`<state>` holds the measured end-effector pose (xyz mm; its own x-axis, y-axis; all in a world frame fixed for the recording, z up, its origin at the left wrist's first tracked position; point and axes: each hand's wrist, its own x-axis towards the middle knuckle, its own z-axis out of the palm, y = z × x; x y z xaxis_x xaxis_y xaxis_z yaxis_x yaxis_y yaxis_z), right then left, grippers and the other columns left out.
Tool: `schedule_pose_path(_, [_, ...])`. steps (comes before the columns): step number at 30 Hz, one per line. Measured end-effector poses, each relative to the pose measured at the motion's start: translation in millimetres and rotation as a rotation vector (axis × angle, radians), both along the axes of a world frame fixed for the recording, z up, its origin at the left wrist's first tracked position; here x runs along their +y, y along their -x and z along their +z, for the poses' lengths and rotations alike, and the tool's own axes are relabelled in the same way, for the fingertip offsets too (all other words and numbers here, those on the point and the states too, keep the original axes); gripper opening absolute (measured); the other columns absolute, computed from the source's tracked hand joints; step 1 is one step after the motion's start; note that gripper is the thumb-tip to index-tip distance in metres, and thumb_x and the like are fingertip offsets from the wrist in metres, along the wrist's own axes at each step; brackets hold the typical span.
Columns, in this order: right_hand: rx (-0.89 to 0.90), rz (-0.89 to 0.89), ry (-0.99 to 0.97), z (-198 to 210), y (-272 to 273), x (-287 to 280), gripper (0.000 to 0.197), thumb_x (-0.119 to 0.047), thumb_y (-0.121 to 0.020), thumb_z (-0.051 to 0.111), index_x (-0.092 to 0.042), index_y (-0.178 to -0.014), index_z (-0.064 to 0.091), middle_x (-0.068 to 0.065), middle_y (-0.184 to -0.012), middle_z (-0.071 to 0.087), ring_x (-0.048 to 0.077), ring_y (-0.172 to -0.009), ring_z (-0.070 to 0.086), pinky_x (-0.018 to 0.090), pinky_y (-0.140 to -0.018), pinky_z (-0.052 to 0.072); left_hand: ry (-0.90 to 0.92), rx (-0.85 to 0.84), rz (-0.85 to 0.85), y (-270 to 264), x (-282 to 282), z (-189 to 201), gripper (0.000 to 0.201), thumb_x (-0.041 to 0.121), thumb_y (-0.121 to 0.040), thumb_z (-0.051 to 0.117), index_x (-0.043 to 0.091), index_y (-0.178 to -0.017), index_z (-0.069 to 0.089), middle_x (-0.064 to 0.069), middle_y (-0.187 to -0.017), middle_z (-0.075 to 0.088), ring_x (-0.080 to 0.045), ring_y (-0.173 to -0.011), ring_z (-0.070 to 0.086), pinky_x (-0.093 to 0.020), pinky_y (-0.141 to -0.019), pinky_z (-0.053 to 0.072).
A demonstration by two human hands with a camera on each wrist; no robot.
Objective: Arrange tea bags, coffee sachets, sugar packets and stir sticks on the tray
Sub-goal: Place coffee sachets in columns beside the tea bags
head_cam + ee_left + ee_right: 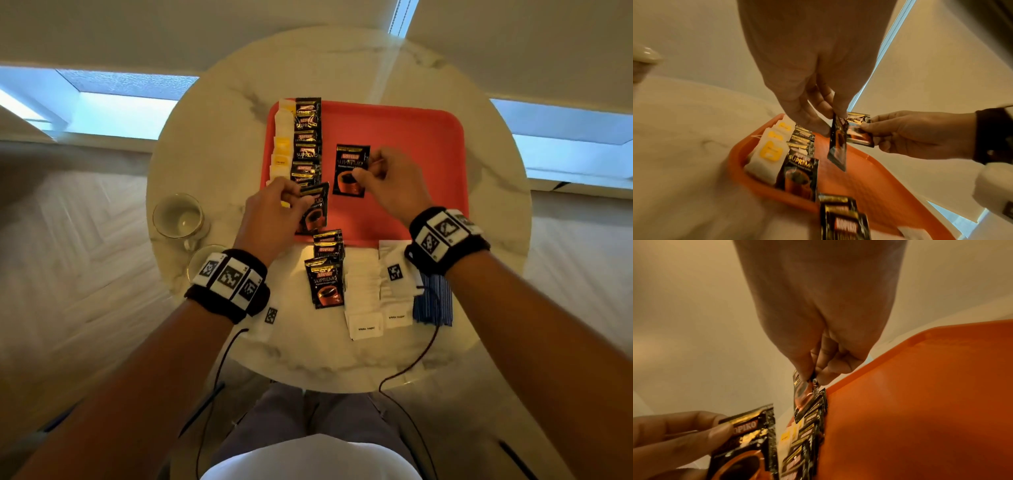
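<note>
A red tray (411, 144) lies on the round marble table (212, 144). Along its left side run a column of tea bags (282, 144) with yellow tags and a column of black coffee sachets (307, 144). My left hand (274, 209) pinches a coffee sachet (313, 212) at its top edge, above the tray's near left corner. Over the tray's middle, my right hand (383, 181) pinches another coffee sachet (351, 171) by its right edge. In the left wrist view the left sachet (837, 146) hangs edge-on. The right sachet (804, 394) dangles from thumb and finger.
In front of the tray lie more coffee sachets (325, 274), white sugar packets (363, 301) and blue stir sticks (433, 301). Two cups (178, 216) stand at the table's left edge. Cables trail from both wristbands over the near table edge.
</note>
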<state>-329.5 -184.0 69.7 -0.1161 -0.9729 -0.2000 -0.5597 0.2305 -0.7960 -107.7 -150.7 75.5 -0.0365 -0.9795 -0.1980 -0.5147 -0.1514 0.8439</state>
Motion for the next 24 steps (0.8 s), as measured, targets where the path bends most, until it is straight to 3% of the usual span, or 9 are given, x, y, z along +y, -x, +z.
schedule_pose_path(2, [0.054, -0.01, 0.003, -7, 1, -31, 0.021, -0.026, -0.09, 0.071, -0.011, -0.101, 0.063, 0.002, -0.087, 0.066, 0.01, -0.076, 0.06, 0.016, -0.064, 0.048, 0.005, 0.014, 0.007, 6, -19, 0, 0.016, 0.031, -0.089, 0.072, 0.025, -0.098, 0.061, 0.008, -0.089, 0.065, -0.011, -0.079, 0.069, -0.031, -0.067, 0.061])
schedule_pose_path(4, [0.09, 0.006, 0.016, -16, 3, -60, 0.019, -0.025, -0.09, 0.072, -0.01, -0.099, 0.064, 0.001, -0.082, 0.063, 0.011, -0.071, 0.056, 0.019, -0.062, 0.046, 0.012, 0.007, 0.003, 10, -36, -2, 0.018, 0.03, -0.088, 0.073, 0.023, -0.101, 0.064, 0.006, -0.091, 0.067, -0.011, -0.081, 0.069, -0.033, -0.071, 0.061])
schedule_pose_path(7, [0.126, 0.024, 0.008, -31, 5, -101, 0.015, -0.024, -0.089, 0.072, -0.014, -0.094, 0.061, -0.009, -0.072, 0.054, 0.004, -0.062, 0.047, 0.019, -0.059, 0.04, 0.005, 0.001, 0.009, 15, -59, -8, 0.019, 0.026, -0.088, 0.073, 0.021, -0.105, 0.066, 0.006, -0.092, 0.068, -0.01, -0.081, 0.069, -0.032, -0.073, 0.061])
schedule_pose_path(12, [0.221, 0.037, -0.027, -55, 5, -152, 0.019, -0.027, -0.087, 0.074, -0.017, -0.089, 0.058, -0.013, -0.069, 0.052, -0.002, -0.058, 0.045, 0.007, -0.048, 0.03, -0.018, 0.016, 0.002, 18, -82, -19, 0.018, 0.02, -0.09, 0.071, 0.021, -0.107, 0.067, 0.004, -0.093, 0.068, -0.011, -0.079, 0.07, -0.026, -0.071, 0.061])
schedule_pose_path(15, [0.206, 0.023, -0.048, -67, 6, -171, 0.021, -0.025, -0.085, 0.077, -0.016, -0.09, 0.059, -0.01, -0.071, 0.056, -0.001, -0.059, 0.048, 0.003, -0.046, 0.033, -0.02, 0.042, 0.008, 21, -92, -25, 0.017, 0.02, -0.09, 0.071, 0.019, -0.107, 0.067, 0.004, -0.092, 0.068, -0.012, -0.075, 0.07, -0.028, -0.069, 0.061])
schedule_pose_path(18, [0.207, 0.006, -0.062, -72, 3, -182, 0.026, -0.027, -0.081, 0.081, -0.016, -0.095, 0.062, -0.006, -0.081, 0.062, 0.003, -0.065, 0.053, 0.005, -0.048, 0.035, -0.013, 0.038, 0.003, 24, -100, -30, 0.02, 0.02, -0.09, 0.071, 0.017, -0.109, 0.067, 0.005, -0.092, 0.067, -0.009, -0.072, 0.069, -0.028, -0.068, 0.061])
schedule_pose_path(24, [0.134, -0.062, -0.036, -73, 0, -184, 0.029, -0.025, -0.082, 0.08, -0.01, -0.1, 0.062, -0.009, -0.075, 0.061, -0.004, -0.061, 0.052, 0.001, -0.049, 0.037, -0.022, 0.035, -0.001, 30, -115, -31, 0.02, 0.021, -0.091, 0.07, 0.017, -0.11, 0.067, 0.009, -0.089, 0.066, -0.008, -0.07, 0.068, -0.026, -0.067, 0.061])
